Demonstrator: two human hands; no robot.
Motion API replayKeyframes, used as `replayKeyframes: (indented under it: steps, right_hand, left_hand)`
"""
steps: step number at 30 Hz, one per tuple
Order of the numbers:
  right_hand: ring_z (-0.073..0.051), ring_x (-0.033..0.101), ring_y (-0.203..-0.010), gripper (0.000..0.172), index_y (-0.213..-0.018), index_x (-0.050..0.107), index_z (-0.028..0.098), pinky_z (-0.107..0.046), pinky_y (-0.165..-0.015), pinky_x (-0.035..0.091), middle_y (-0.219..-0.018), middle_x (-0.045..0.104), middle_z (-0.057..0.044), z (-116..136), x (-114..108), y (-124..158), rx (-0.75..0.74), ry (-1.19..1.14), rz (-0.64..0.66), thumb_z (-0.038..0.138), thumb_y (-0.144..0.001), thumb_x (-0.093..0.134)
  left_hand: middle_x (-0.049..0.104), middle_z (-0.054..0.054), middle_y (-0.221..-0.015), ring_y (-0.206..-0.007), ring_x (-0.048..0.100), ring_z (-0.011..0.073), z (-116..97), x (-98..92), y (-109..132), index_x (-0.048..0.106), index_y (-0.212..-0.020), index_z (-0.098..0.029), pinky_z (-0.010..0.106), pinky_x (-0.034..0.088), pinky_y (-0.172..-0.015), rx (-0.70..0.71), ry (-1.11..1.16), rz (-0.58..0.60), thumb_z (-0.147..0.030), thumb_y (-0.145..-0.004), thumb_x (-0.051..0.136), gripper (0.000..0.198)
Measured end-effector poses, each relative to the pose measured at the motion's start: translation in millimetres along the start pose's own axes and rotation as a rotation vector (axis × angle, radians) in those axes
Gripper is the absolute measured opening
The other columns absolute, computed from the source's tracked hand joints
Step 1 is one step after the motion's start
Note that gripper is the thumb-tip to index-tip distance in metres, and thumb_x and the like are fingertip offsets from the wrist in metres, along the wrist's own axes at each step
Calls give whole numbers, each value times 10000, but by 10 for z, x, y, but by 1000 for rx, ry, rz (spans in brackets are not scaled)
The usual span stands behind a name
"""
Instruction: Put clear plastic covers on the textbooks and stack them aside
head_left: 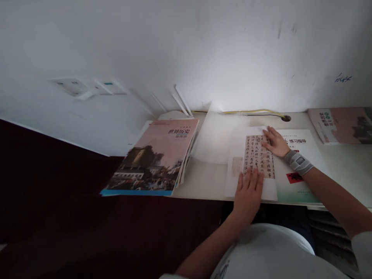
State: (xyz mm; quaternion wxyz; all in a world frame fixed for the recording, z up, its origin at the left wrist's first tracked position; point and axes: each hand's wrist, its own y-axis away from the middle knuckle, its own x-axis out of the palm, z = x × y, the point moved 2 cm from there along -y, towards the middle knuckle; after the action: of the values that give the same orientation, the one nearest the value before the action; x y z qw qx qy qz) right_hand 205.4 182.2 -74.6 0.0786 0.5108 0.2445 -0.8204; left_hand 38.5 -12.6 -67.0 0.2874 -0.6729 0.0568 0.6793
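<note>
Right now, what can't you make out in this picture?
Head view:
- Calligraphy sheet: characters too small to read; both hands cover parts.
- Green workbook: cover partly hidden by the sheet and right hand.
- Far book: cut off by the right edge.
- Under the left hand: hidden.

Both flat hands, left hand (248, 190) and right hand (274, 141), press a calligraphy sheet (258, 161).

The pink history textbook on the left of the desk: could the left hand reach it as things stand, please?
Probably yes: the left hand rests flat on the calligraphy sheet, and only bare desk lies between it and the pink history textbook.
</note>
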Motion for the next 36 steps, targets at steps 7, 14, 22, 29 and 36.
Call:
replayKeyframes:
  steps: [7, 14, 22, 29, 36]
  right_hand:
    - [-298, 214, -1358, 660, -1366, 395, 145, -489, -1070, 254, -1458, 297, -151, -2, 33, 17, -178, 17, 99, 550, -845, 406]
    - [-297, 140, -1376, 708, -1406, 312, 130, -477, -1082, 216, -1491, 198, -162, 54, 25, 41, -210, 110, 179, 580, -861, 346]
    - [-300, 181, -1366, 740, -1408, 299, 118, -479, -1084, 199, -1478, 229, -178, 128, 51, 63, -237, 191, 247, 611, -857, 317]
    - [-291, 271, -1336, 727, -1370, 361, 107, -484, -1077, 251, -1434, 328, -186, 36, 41, 30, -106, -73, -13, 612, -849, 318]
    - [-280, 420, -1239, 751, -1307, 430, 169, -467, -1048, 320, -1342, 448, -161, 7, -197, 244, 339, -656, -144, 703, -785, 342]
  left_hand:
    - [421, 155, -1377, -1328, 305, 254, 64, -16, 109, 407, -1332, -101, 513, 261, -1080, -27, -34, 53, -184, -863, 393, 476]
    - [379, 65, -1424, -1328, 315, 224, -43, -46, 104, 433, -1319, -181, 483, 274, -1077, 124, -40, -24, -230, -914, 331, 421]
    - [461, 106, -1368, -1286, 374, 264, 352, -149, 119, 437, -1304, -169, 449, 319, -1030, 15, 86, 42, -395, -907, 341, 467]
    - [652, 158, -885, -883, 611, 301, 1478, -309, 275, 609, -876, -116, 432, 436, -789, -795, 250, 293, -383, -839, 424, 326]
    - [570, 58, -1225, -1051, 569, 237, 1167, -492, -153, 514, -705, -188, 404, 431, -874, -618, 1848, 6, -376, -764, 580, 208]
